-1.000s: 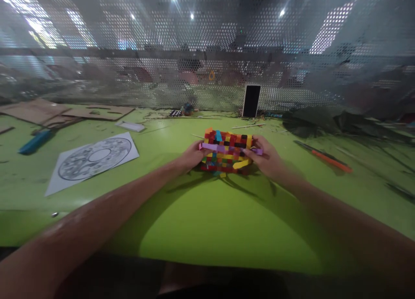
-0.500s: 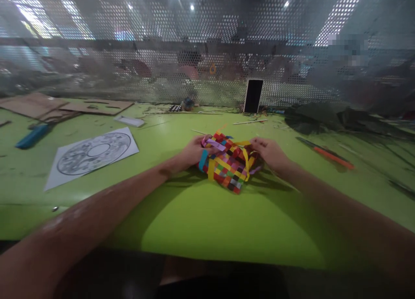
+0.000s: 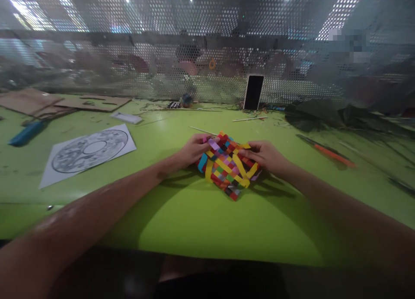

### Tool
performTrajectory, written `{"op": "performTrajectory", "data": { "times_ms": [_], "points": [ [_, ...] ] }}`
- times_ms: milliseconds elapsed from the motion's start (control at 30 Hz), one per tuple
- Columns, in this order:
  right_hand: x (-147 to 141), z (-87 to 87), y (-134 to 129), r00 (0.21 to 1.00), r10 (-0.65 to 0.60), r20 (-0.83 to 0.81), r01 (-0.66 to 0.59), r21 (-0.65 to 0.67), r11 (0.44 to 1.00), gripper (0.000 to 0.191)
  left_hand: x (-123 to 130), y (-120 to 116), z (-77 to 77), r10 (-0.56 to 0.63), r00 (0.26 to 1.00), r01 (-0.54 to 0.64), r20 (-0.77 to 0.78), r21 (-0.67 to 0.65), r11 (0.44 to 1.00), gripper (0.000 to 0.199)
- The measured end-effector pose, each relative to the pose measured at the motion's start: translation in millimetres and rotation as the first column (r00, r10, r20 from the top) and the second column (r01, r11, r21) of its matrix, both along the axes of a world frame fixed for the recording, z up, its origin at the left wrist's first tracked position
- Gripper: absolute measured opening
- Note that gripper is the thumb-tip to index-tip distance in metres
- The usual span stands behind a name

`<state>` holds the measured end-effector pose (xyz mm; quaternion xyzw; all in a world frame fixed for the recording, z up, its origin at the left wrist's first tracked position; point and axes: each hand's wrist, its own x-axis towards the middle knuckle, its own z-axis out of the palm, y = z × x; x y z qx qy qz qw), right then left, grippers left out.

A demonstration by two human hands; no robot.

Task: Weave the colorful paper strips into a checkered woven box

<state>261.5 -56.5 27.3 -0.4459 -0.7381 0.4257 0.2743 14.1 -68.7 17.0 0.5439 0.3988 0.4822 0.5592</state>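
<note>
A woven piece of many-coloured strips point(image 3: 227, 167) is held between my two hands over the green table point(image 3: 207, 225). Its checks are red, yellow, green, purple and black, and loose strip ends stick out of it. My left hand point(image 3: 196, 148) grips its left edge, close to a purple strip point(image 3: 213, 144) and a blue strip point(image 3: 202, 163). On the right edge, my right hand point(image 3: 261, 154) is closed, thumb on top near a yellow strip point(image 3: 240, 166). The fingers beneath the weave are hidden.
Left lie a printed ring drawing point(image 3: 94, 150), a blue-handled tool point(image 3: 27, 132), cardboard point(image 3: 94, 103) and a small white box point(image 3: 126, 118). A phone-like dark panel point(image 3: 253, 93) stands at the back. Right are an orange-handled tool point(image 3: 335, 155) and dark leaves point(image 3: 314, 115). A perforated screen point(image 3: 155, 57) rises behind.
My right hand has moved from a yellow strip onto the weave's right edge, thumb on top. The weave looks flatter and tilted more toward me. My left hand keeps its grip.
</note>
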Motion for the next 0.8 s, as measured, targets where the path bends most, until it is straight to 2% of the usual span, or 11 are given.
{"op": "performTrajectory", "data": {
  "times_ms": [100,200,300,400,500,633,733,800],
  "points": [
    [-1.0,-1.6,-0.4,0.999,-0.037,-0.017,0.036,-0.015,0.999,0.043,-1.1,6.0,-7.5,0.019,0.998,-0.014,-0.067,0.078,0.997,0.033],
    [-1.9,-5.9,2.5,0.984,-0.159,-0.086,0.156,-0.042,0.987,0.036,-4.9,13.7,-15.0,0.066,0.994,-0.060,-0.087,0.068,0.996,0.039],
    [-2.0,-10.8,9.1,0.925,-0.313,-0.214,0.289,-0.137,0.948,0.034,-8.1,18.6,-17.9,0.093,0.995,-0.092,-0.038,0.024,0.995,0.048],
    [-0.7,-14.5,15.3,0.850,-0.404,-0.337,0.363,-0.181,0.914,0.031,-9.9,20.8,-19.0,0.047,0.999,-0.047,0.022,-0.004,0.999,0.057],
    [0.4,-14.2,15.6,0.853,-0.361,-0.377,0.309,-0.195,0.931,0.028,-10.6,24.3,-23.7,0.043,0.996,-0.042,0.083,-0.013,0.999,0.065],
    [-0.8,-6.3,7.6,0.931,-0.247,-0.269,0.184,-0.238,0.954,0.037,-10.6,29.4,-29.6,0.109,0.990,-0.109,0.088,-0.007,0.994,0.063],
    [-1.7,-1.6,4.1,0.947,-0.251,-0.198,0.201,-0.242,0.949,0.037,-10.9,29.1,-28.1,0.148,0.988,-0.149,0.033,0.010,0.989,0.062],
    [-1.4,-1.6,4.6,0.938,-0.277,-0.210,0.227,-0.232,0.946,0.036,-11.7,27.5,-25.4,0.163,0.987,-0.162,-0.006,0.033,0.986,0.061]
  ]
}}
